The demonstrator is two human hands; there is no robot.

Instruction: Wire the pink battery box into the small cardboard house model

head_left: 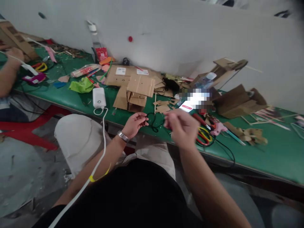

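Note:
A thin black cord [155, 128] hangs in loops between my two hands, over the front edge of the green table [111, 117]. Pinched between the fingertips of my left hand [133, 125], which has a metal watch on its wrist, is one part of the cord. My right hand [184, 128] is closed and slightly blurred, its fingers curled where the cord's other side runs in. Just behind my left hand stands a folded cardboard box piece [141, 90]. A lit phone [187, 106] lies beyond my right hand, partly pixelated.
Scissors with red and yellow handles [205, 136] and a pink glue gun [217, 126] lie at the right. A white power bank [99, 97] with a white cable is at the left. Further left, a co-worker's arm [9, 71] reaches over the table. Cardboard scraps [251, 134] lie about.

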